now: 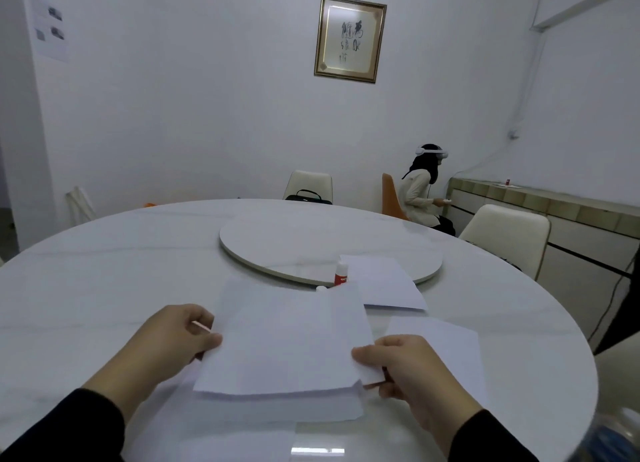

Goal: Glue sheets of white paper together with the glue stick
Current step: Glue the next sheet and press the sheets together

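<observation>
Nearest us, our left hand [173,340] and right hand [398,364] pinch a white sheet [284,340] over the stack [277,406], apparently aligning it; next, the uncapped glue stick [341,273] at twelve o'clock.

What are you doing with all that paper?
A person holds white paper sheets above a round white table, the left hand and right hand each pinching a side. The glue stick stands uncapped just behind, untouched, its cap beside it. More sheets lie on the table nearby.
</observation>
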The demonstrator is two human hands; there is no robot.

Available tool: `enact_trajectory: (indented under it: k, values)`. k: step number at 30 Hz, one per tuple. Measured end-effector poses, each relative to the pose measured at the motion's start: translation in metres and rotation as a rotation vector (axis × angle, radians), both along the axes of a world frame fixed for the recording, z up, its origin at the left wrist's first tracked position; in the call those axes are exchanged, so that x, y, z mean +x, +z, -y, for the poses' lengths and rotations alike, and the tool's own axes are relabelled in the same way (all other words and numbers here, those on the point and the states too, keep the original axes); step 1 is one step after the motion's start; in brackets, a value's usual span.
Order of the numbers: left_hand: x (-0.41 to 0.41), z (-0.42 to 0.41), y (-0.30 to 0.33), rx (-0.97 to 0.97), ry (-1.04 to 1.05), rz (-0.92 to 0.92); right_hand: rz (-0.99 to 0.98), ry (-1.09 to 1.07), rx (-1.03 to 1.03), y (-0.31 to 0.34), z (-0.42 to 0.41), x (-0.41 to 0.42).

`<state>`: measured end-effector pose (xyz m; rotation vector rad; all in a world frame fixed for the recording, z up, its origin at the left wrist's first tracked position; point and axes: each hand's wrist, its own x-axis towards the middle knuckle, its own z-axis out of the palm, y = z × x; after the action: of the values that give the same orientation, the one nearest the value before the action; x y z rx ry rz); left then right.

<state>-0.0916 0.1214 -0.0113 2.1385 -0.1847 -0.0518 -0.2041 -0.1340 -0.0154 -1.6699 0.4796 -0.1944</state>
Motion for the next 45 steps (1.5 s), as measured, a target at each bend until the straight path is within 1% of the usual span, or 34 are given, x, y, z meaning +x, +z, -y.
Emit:
enact_trajectory:
  k: [5,14,17,24,38,45]
  values:
    - [0.002,-0.004,-0.012,0.088,0.046,0.065,-0.039,0.029,-0.072,-0.006,-0.003,-0.001]
    - [-0.002,-0.009,-0.018,0.219,0.034,0.068,-0.125,0.064,-0.276,-0.013,-0.005,0.002]
    - [-0.003,-0.009,-0.019,0.275,0.033,0.080,-0.136,0.085,-0.307,-0.013,-0.005,0.002]
    - [-0.002,-0.011,-0.020,0.323,0.021,0.108,-0.132,0.089,-0.332,-0.016,-0.005,0.004]
    - [-0.002,-0.014,-0.026,0.334,0.016,0.139,-0.128,0.097,-0.314,-0.018,-0.007,0.005]
    - [-0.003,-0.015,-0.029,0.362,0.015,0.172,-0.138,0.093,-0.363,-0.019,-0.007,0.005]
